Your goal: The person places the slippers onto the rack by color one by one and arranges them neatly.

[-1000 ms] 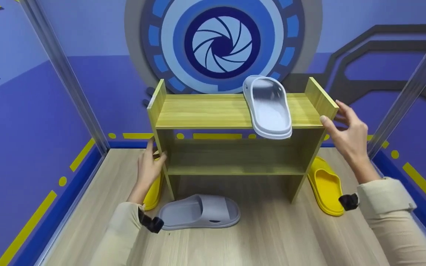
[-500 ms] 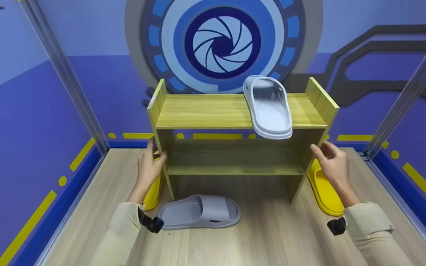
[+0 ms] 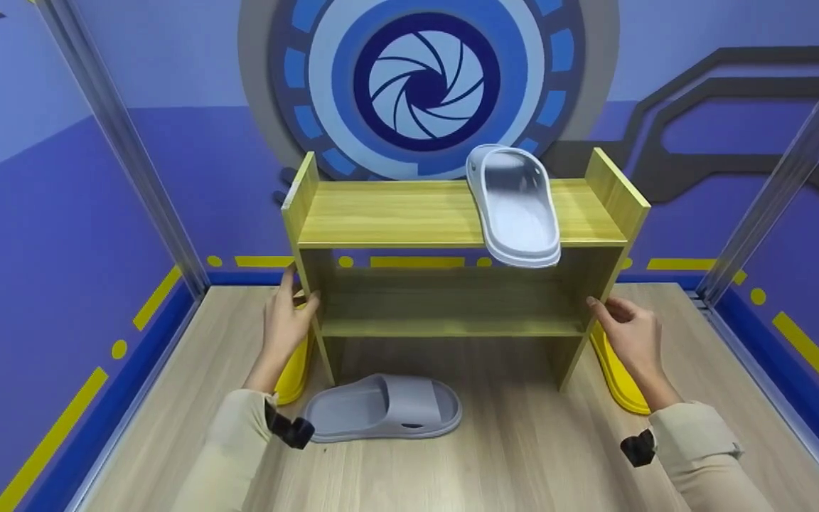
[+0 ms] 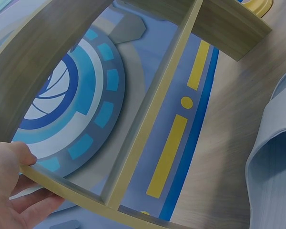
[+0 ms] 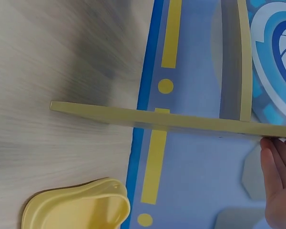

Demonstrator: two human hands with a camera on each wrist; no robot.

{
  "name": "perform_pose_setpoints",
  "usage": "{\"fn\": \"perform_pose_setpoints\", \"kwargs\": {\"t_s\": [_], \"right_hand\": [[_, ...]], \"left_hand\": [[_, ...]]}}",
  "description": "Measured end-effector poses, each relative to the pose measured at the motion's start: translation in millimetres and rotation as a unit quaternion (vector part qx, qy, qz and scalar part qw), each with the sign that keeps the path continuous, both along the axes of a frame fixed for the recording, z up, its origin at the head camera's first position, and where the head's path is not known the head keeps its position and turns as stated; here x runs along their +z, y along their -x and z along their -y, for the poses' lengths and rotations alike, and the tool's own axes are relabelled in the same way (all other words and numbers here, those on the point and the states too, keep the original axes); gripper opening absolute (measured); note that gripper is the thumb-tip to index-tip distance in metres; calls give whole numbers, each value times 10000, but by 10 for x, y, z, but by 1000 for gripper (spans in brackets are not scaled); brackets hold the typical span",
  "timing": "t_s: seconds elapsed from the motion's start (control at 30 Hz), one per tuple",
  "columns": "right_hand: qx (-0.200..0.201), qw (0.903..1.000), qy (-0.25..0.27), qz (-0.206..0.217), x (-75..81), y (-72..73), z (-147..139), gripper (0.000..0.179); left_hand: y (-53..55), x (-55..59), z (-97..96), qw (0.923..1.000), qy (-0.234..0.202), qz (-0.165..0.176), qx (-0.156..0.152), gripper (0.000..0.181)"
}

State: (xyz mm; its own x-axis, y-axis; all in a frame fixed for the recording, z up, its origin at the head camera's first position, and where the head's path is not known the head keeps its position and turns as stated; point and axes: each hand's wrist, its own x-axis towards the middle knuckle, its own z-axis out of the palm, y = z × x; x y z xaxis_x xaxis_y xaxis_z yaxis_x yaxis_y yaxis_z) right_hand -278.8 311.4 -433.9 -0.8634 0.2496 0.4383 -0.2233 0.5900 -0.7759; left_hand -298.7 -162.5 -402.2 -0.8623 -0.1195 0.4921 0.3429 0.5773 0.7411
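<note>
A pale slipper (image 3: 520, 213) lies on the top board of the wooden rack (image 3: 381, 213), right of its middle, with its opening facing up and its near end jutting past the front edge. The rack stands upright on the counter (image 3: 509, 462), between the two hands and before a blue wall (image 3: 182, 178) with a round emblem (image 3: 427, 82). A grey slipper (image 3: 413, 409) lies sideways in front of the rack's left half, strap to the right, and a yellow slipper sits outside each side panel, the left one (image 3: 294, 373) and the right one (image 3: 619, 384) both partly covered by the hands. The left hand (image 3: 286, 320) pinches the left panel, thumb at its front edge, fingers round the outer side; the right hand (image 3: 633, 338) holds the right panel likewise, both sets of fingers nearly closed, a little above the lower board. The left wrist view shows the left thumb lapped over the edge, while the right wrist view alone shows the right fingers (image 5: 271, 174) laid against the panel's outer face and the rounded far end of the right yellow slipper
</note>
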Motion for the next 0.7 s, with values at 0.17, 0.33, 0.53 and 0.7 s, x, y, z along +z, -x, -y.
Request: {"fn": "perform_pose_setpoints", "kwargs": {"t_s": [0.17, 0.33, 0.53, 0.7], "right_hand": [[48, 9998, -155, -107, 16, 12, -18, 36], [20, 9995, -214, -230, 25, 20, -18, 31], [31, 9998, -176, -64, 17, 17, -23, 37], [16, 9998, -211, -35, 16, 12, -27, 37]], "left_hand": [[-6, 14, -3, 10000, 17, -82, 4, 52], [-8, 8, -3, 9998, 56, -172, -15, 51], [-28, -40, 4, 9990, 205, -405, 13, 47], [-57, -127, 13, 9986, 331, -421, -8, 48]]}}
